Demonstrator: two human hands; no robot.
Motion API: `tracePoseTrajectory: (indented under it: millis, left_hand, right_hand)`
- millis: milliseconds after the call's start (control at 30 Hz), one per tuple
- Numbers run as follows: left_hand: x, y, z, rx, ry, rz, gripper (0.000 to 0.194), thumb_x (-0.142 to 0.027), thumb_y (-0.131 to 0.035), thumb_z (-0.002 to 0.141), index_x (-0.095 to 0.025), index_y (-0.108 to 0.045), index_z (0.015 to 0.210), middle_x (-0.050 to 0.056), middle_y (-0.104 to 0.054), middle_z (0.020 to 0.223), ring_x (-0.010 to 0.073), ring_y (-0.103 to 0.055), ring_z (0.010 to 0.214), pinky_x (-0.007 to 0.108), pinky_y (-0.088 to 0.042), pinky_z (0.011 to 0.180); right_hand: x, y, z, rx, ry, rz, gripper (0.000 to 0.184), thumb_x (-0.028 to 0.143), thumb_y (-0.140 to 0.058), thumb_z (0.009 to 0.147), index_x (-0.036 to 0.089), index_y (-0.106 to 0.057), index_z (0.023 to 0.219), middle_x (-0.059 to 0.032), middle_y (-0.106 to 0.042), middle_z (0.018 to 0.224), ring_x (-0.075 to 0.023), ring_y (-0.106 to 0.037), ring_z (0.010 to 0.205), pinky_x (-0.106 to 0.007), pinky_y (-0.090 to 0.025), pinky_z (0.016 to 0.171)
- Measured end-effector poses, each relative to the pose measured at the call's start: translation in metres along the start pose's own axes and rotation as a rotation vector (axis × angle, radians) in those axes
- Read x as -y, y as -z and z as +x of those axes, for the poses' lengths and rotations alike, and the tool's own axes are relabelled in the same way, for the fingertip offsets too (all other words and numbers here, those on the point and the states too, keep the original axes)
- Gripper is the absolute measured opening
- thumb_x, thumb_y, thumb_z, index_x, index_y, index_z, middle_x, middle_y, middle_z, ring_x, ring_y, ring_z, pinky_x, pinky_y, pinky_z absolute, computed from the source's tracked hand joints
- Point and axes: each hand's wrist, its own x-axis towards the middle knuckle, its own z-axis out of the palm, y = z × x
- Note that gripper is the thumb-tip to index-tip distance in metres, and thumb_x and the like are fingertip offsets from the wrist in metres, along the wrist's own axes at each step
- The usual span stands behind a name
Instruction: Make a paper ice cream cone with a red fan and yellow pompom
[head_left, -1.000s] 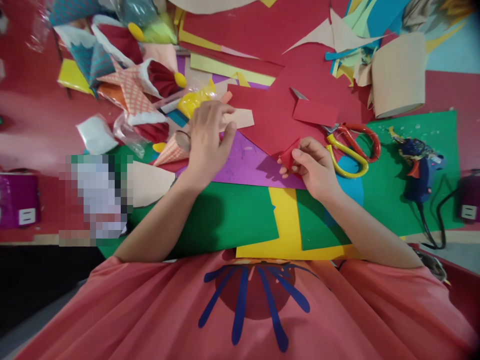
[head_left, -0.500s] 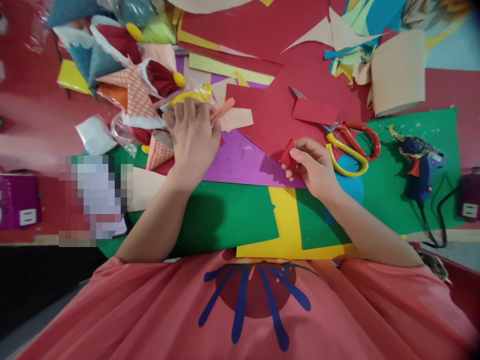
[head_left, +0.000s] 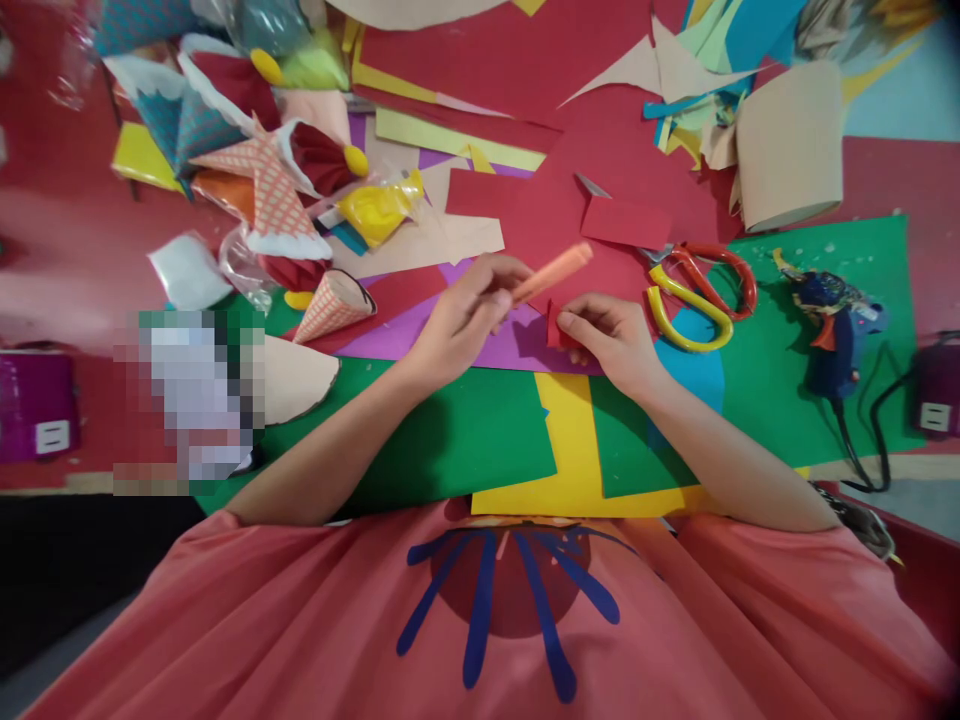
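Site: a paper-craft work area, as your red desk (head_left: 67, 250) shows. Observed: a green sheet (head_left: 465, 430) and a purple sheet (head_left: 514, 340) overlap in front of you; pale offcuts (head_left: 660, 70) lie beyond. To your right, scissors (head_left: 660, 272) and a blue glue gun (head_left: 846, 345). To your left, a patterned cone (head_left: 328, 305) and star (head_left: 266, 190). Home, classroom or commercial workshop: you cannot tell which from this view.
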Motion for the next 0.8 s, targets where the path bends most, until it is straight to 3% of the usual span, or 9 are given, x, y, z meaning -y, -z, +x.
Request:
tracePoseTrajectory:
  millis: [100,233,400,500,700,800]
  left_hand:
    - [-0.004,-0.004,0.0,0.082,0.082,-0.111,0.036,-0.052,-0.065,0.085,-0.019,-0.061,0.1,-0.001,-0.061,0.082,0.0042,-0.054,0.062,0.016,-0.044,0.055]
    - [-0.007,-0.007,0.001,0.084,0.238,-0.242,0.047,-0.052,-0.079,0.071,-0.017,-0.058,0.094,-0.002,-0.062,0.082,0.0047,-0.06,0.07,0.014,-0.048,0.06]
    - [-0.011,-0.01,0.0,0.123,0.341,-0.262,0.049,-0.053,-0.079,0.07,-0.015,-0.062,0.096,0.0,-0.065,0.084,0.004,-0.059,0.065,0.013,-0.046,0.054]
    - [-0.012,-0.01,-0.001,0.147,0.399,-0.268,0.047,-0.052,-0.078,0.072,-0.013,-0.066,0.096,0.0,-0.067,0.076,0.0046,-0.059,0.057,0.015,-0.045,0.049]
    - [-0.012,-0.009,-0.002,0.103,0.461,-0.316,0.043,-0.045,-0.083,0.066,-0.012,-0.071,0.091,0.0,-0.068,0.064,0.0082,-0.062,0.053,0.017,-0.046,0.046]
    - [-0.013,-0.008,-0.001,0.074,0.46,-0.317,0.036,-0.04,-0.084,0.065,-0.013,-0.073,0.086,0.0,-0.068,0.064,0.0077,-0.062,0.052,0.017,-0.045,0.045]
  right_hand:
    - [-0.002,0.0,0.0,0.004,0.013,-0.058,0.025,0.038,-0.067,0.082,0.016,-0.062,0.07,0.0055,-0.054,0.053,-0.0042,-0.046,0.042,-0.019,-0.034,0.041]
    - [-0.001,0.0,-0.001,0.006,0.065,-0.068,0.014,0.029,-0.066,0.08,0.016,-0.067,0.075,0.0021,-0.06,0.062,-0.006,-0.05,0.05,-0.02,-0.037,0.045]
    - [-0.003,-0.001,-0.001,0.002,0.122,-0.009,0.01,0.026,-0.066,0.079,0.016,-0.069,0.078,0.0018,-0.063,0.066,-0.0067,-0.052,0.054,-0.022,-0.045,0.053]
    - [-0.006,-0.001,0.0,-0.005,0.129,-0.036,0.009,0.024,-0.066,0.079,0.016,-0.07,0.079,0.0013,-0.065,0.068,-0.0071,-0.053,0.056,-0.022,-0.046,0.055]
    - [-0.004,0.0,0.0,0.012,0.135,-0.121,0.012,0.026,-0.066,0.081,0.015,-0.072,0.081,0.001,-0.066,0.069,-0.0081,-0.056,0.059,-0.023,-0.049,0.06]
    - [-0.003,-0.001,-0.001,0.016,0.117,-0.137,0.02,0.035,-0.068,0.083,0.015,-0.071,0.081,0.0015,-0.063,0.067,-0.0083,-0.055,0.059,-0.024,-0.048,0.059]
